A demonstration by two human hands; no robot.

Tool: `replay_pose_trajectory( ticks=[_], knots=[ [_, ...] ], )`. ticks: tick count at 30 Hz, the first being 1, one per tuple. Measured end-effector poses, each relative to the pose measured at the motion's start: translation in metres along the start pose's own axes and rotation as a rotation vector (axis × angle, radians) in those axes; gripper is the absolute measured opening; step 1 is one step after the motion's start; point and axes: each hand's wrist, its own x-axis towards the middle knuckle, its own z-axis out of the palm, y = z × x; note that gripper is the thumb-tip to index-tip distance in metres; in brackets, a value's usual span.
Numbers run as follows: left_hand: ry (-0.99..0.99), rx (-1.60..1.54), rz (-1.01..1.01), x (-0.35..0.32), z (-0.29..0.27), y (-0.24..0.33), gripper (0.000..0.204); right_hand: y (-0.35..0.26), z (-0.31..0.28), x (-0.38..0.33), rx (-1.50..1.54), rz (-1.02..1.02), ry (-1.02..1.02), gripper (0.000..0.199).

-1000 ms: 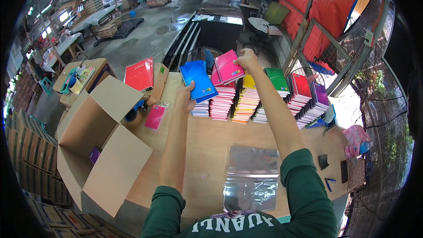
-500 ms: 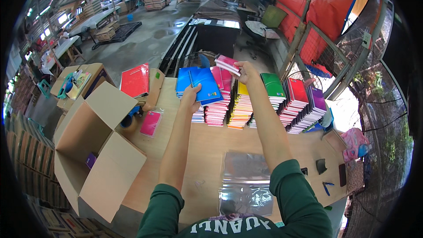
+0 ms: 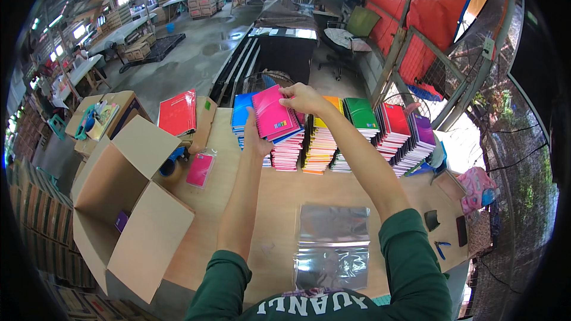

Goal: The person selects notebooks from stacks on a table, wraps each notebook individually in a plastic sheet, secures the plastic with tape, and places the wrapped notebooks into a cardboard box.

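A pink spiral notebook (image 3: 275, 112) lies over a blue notebook, whose edge shows beneath it. My left hand (image 3: 256, 136) grips the pair along the left side, thumb on the pink cover. At the top edge, my right hand (image 3: 302, 98) pinches the pink notebook. Both hands are above the stacks at the table's far side. A blue stack (image 3: 240, 110) stands at left, then a pink stack (image 3: 287, 153), a yellow stack (image 3: 322, 142), a green stack (image 3: 361, 114), a red stack (image 3: 397, 122) and a purple stack (image 3: 423, 131).
An open cardboard box (image 3: 143, 226) stands at left. Clear plastic sleeves (image 3: 332, 246) lie in front of me. A packaged pink notebook (image 3: 200, 170), a red folder (image 3: 178, 113) and a tape dispenser (image 3: 172, 165) are by the box. Blue pliers (image 3: 441, 249) and a phone (image 3: 461, 231) lie at right.
The pink notebook in my right hand has come down and left onto the blue notebook in my left hand. My left hand has shifted slightly left and down.
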Motion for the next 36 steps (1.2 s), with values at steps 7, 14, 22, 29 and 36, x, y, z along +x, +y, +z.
replay_pose_trajectory(
  ticks=[7,14,22,29,36],
  knots=[
    [-0.011,-0.042,0.180,-0.021,-0.039,0.028,0.041,0.042,0.014,0.020,-0.605,0.204,0.257,0.042],
    [0.075,-0.035,0.286,-0.079,-0.064,0.036,0.042,0.081,0.056,0.035,-0.204,0.368,0.438,0.038],
    [0.088,-0.103,0.370,-0.122,-0.095,0.042,0.041,0.045,0.043,0.014,-0.536,0.188,0.376,0.045],
    [-0.022,-0.074,0.113,-0.135,-0.042,-0.008,0.043,0.053,-0.087,-0.047,-0.538,0.515,0.072,0.063],
    [0.061,0.091,-0.014,-0.096,-0.034,-0.074,0.038,0.096,-0.018,-0.107,-0.800,-0.015,0.104,0.076]
  ],
)
